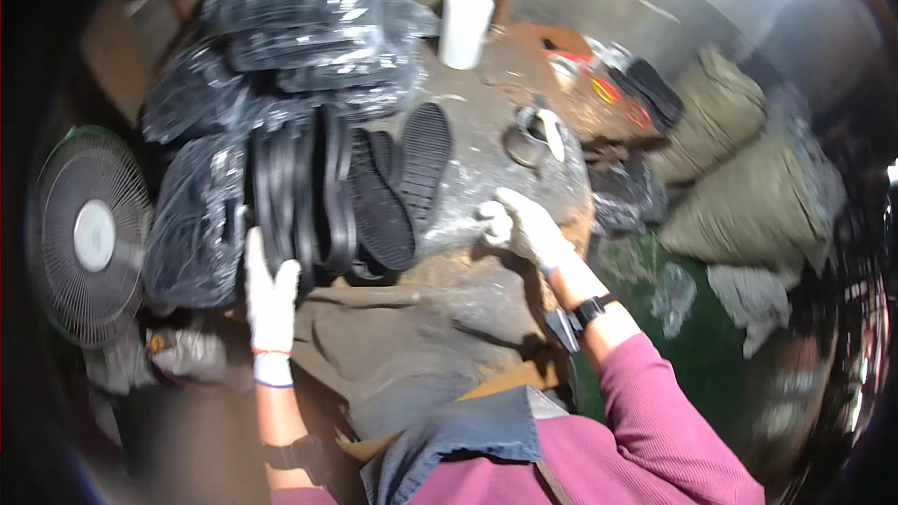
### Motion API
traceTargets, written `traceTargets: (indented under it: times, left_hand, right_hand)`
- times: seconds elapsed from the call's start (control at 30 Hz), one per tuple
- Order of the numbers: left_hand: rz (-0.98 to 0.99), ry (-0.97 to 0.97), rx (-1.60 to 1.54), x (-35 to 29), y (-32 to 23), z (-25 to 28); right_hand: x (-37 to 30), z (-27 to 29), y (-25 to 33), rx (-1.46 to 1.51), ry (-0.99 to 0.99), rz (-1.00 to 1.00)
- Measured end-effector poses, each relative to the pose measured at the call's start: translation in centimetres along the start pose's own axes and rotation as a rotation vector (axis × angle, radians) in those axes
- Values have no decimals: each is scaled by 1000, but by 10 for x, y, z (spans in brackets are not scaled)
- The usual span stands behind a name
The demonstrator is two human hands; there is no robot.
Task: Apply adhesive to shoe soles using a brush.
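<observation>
A row of black shoe soles (302, 192) stands on edge on the worktable (477, 178), with several more leaning at its right end, their ridged treads (426, 159) showing. My left hand (271, 304), in a white glove, is at the near left end of the row, beside a plastic-wrapped black pack. Its thumb and fingers are apart; whether they press on the soles is unclear. My right hand (528, 229), also gloved in white, hovers over the table to the right of the soles. Its fingers are loosely bent and apart, with nothing visible in them.
Plastic-wrapped black packs (299, 28) are piled at the back left, near a fan (94, 234). A white bottle (465, 26) stands at the back. A metal cup (526, 140) with a white-handled tool sits right of centre. Stuffed sacks (748, 196) lie farther right.
</observation>
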State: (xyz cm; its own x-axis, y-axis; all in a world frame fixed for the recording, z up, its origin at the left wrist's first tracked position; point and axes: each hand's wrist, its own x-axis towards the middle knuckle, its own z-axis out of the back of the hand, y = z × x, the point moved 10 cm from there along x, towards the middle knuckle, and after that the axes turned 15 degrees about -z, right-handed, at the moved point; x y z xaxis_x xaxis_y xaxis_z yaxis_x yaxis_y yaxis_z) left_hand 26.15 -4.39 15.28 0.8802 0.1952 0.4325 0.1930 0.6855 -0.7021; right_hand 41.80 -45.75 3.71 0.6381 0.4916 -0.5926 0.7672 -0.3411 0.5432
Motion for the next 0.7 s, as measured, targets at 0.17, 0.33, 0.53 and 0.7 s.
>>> traceTargets:
  times: [0.17,0.33,0.53,0.7]
  left_hand:
    - [-31,-128,-171,-2,0,-3]
    - [-7,-504,-500,-35,64,43]
    - [336,-850,-1034,-85,93,61]
    - [-152,-201,-1622,-104,99,87]
  right_hand:
    - [-1,7,3,49,-66,-38]
    - [2,-1,-7,41,-56,-57]
    - [-10,6,-1,13,-76,-59]
    - [-2,-9,0,77,-42,-45]
